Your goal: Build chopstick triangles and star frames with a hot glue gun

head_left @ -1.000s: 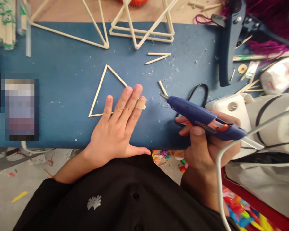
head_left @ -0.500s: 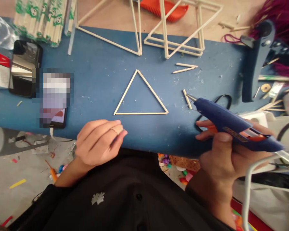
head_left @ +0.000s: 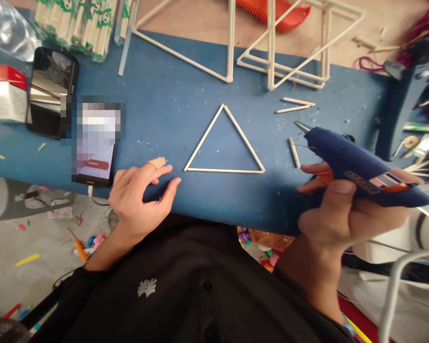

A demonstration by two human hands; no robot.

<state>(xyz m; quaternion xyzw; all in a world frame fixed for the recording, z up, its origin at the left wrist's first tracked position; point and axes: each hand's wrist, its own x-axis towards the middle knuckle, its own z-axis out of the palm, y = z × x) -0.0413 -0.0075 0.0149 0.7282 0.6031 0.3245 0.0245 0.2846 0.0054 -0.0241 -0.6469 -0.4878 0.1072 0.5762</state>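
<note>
Head view: the left grip (head_left: pixel 139 195) is loosely curled and spread, thumb apart from the fingers, holding nothing; the right grip (head_left: pixel 346 209) is wrapped around a blue glue gun (head_left: pixel 346 155). The stick triangle (head_left: pixel 224 170) lies flat on the counter (head_left: pixel 207 200) between the two grips, its near left corner just beyond the left thumb tip, not touching it. Possible faults: a rightward sweep of the left grip could strike that corner and skew the outline or strain a joint. The nozzle (head_left: pixel 301 126), ahead and to the left of the right grip, could burn a finger on contact if hot; its temperature cannot be determined. A drip from it could mark the short loose stick (head_left: pixel 294 153) just left of the right grip's fingertips. The pale cord (head_left: pixel 396 276), nearer the body and right of the right grip, could pull the tool off line if snagged and attached to it. Triangle condition: three slim, pale, straight sticks, apparently near equal in length, apex pointing away from the body; whether the corners are firmly bonded cannot be told.
</note>
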